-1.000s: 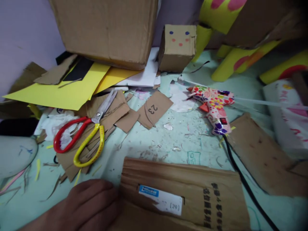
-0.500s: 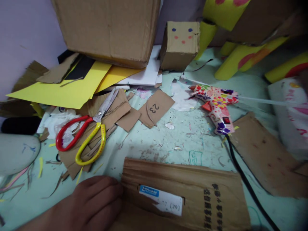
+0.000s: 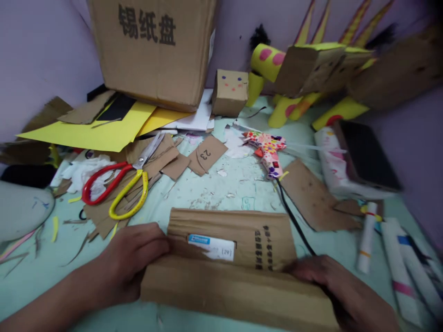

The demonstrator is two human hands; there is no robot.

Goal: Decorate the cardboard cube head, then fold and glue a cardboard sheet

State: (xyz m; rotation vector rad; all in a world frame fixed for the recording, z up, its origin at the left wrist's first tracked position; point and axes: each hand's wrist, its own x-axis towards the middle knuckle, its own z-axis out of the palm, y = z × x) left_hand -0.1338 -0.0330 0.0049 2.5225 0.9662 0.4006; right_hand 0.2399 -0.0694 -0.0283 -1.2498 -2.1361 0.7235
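Observation:
A brown cardboard sheet lies at the near edge of the table, its front part folded up. A torn white and blue label and dark printed characters show on its back part. My left hand grips the sheet's left end, fingers closed at the fold. At the right end my right hand holds it too, with part of the fingers hidden by the cardboard. Scissors with a red and a yellow handle rest on cardboard scraps beyond my left hand. Farther back lies a flower-patterned glue gun, a clear stick in its rear.
A large cardboard box stands at the back left on yellow paper. Yellow spotted cardboard figures fill the back right. A dark phone leans on a white packet. Marker pens lie at right; a black cord runs towards my right hand.
The camera view has shifted, taking in more of the right side. My right hand is now visible on the cardboard, and the sheet's near part shows raised along the fold.

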